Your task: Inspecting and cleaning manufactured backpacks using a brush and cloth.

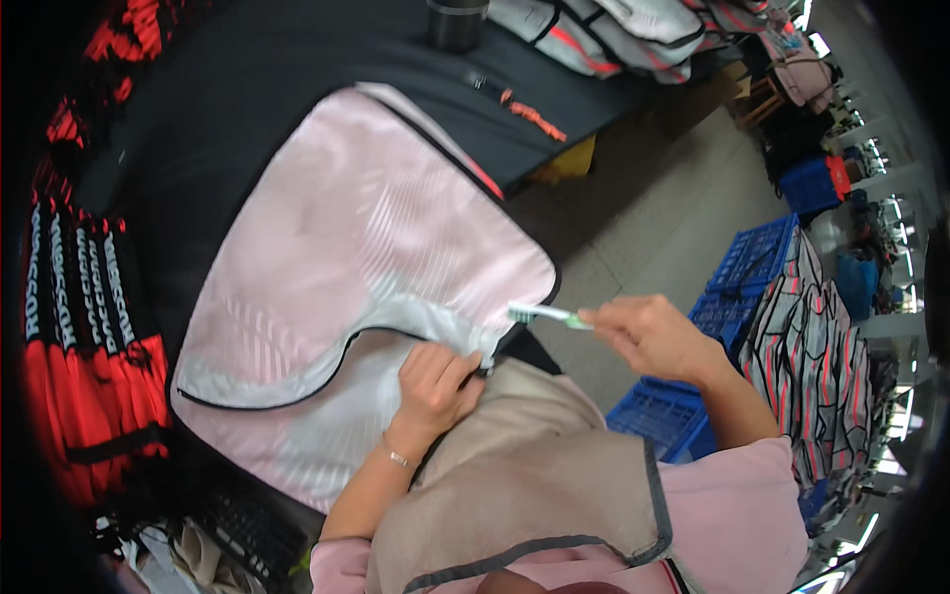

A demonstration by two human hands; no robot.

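A large pink fabric panel (366, 218) with black-bound edges and a pale stripe pattern lies across the dark table and reaches to my lap. Its near part is folded over, showing a whitish lining (356, 391) along a curved black edge. My left hand (435, 391) is closed on the fabric at its near right corner, fingertips pinching the edge. In my right hand (648, 337) is a white and green toothbrush (549, 315), gripped by its handle. The bristles hover just at the panel's right edge, and I cannot tell whether they touch it.
Red and black straps (94, 386) hang at the left. Grey bags with red trim (604, 40), a black cup (457, 22) and an orange cord (534, 117) lie at the table's far side. Blue crates (658, 416) and stacked grey pieces (811, 366) stand right.
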